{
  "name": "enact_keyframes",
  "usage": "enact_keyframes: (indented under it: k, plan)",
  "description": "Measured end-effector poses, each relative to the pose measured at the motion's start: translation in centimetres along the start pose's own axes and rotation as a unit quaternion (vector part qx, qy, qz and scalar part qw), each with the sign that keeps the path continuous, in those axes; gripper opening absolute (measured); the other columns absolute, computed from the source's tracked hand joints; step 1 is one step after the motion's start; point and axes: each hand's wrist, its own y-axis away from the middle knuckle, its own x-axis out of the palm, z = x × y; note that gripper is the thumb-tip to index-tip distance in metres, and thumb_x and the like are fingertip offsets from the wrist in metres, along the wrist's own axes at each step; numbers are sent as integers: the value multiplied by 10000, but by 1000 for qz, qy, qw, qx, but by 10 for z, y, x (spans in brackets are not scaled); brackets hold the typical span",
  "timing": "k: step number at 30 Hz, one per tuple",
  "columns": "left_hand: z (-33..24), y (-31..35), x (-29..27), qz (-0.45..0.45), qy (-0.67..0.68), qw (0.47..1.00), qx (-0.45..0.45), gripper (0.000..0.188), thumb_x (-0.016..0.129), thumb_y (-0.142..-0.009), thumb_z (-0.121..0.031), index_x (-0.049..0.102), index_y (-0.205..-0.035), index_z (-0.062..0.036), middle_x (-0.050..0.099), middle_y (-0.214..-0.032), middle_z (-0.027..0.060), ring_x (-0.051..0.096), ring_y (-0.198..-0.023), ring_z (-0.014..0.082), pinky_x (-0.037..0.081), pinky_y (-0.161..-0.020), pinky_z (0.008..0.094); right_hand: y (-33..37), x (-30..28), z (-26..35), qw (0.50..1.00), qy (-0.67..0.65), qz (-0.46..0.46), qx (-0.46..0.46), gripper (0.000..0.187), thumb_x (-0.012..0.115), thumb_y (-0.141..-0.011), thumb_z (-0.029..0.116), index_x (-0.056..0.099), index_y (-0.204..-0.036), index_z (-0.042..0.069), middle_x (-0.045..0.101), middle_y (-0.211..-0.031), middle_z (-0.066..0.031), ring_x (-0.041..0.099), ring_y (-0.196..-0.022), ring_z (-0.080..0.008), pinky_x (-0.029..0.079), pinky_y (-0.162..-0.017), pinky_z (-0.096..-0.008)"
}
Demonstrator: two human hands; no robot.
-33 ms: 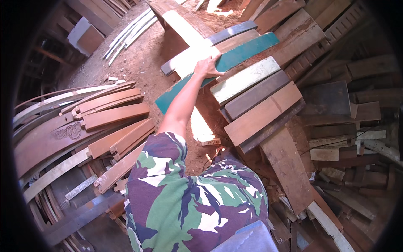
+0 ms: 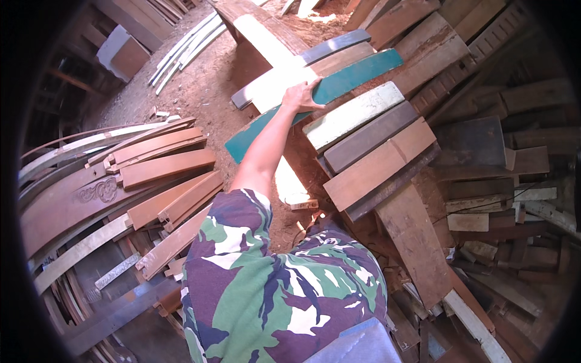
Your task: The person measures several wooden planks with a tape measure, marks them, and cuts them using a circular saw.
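Note:
My left hand [image 2: 299,97] reaches forward and grips a long teal-painted board [image 2: 357,74] near its middle. The thumb lies along the board's near edge and the fingers stretch across toward the far edge. The teal board rests slantwise over a long plank bench [image 2: 258,33], its left end partly behind my forearm. Beyond it lie a tan board [image 2: 345,58] and a dark grey board [image 2: 334,47]. Nearer than the teal board sit a pale whitish-green board [image 2: 354,116], a dark brown board [image 2: 372,137] and a light brown board [image 2: 381,163]. My right hand is not in view.
A stack of brown boards and curved slats [image 2: 166,166] fills the left side, with a carved panel [image 2: 100,189] in it. Wood offcuts [image 2: 496,206] are heaped at the right. A wide plank [image 2: 414,242] runs toward me. White strips [image 2: 187,51] lie on the dirt ground.
The teal board has turned very slightly under my left hand, its left end shifting a little away from me. Everything else looks the same.

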Motion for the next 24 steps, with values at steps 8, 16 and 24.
enact_keyframes:
  k: [8,16,24]
  plan:
    - [48,-56,84,2,208,974,-87,568,500,-1015,-498,504,-1543,-289,524,-1528,226,487,-1412,438,439,-1147,524,14,1,7,1000,6,3,19,413,575,-1052,379,669,-1065,-22,686,-1033,-166,635,-925,-277,501,-868,-416]
    - [104,-44,81,-240,78,968,-5,384,587,-1008,-357,629,-1310,-124,659,-1185,201,626,-1146,369,485,-1043,468,31,1,-3,999,1,-6,45,411,570,-1052,377,668,-1062,-21,685,-1030,-165,634,-923,-277,500,-866,-417]
    - [131,-33,57,-31,63,994,-80,561,648,-991,-425,504,-1441,-123,655,-1270,196,629,-1171,354,509,-998,479,28,4,-5,999,-3,8,39,409,564,-1053,375,668,-1060,-20,684,-1028,-164,632,-920,-277,500,-864,-418]
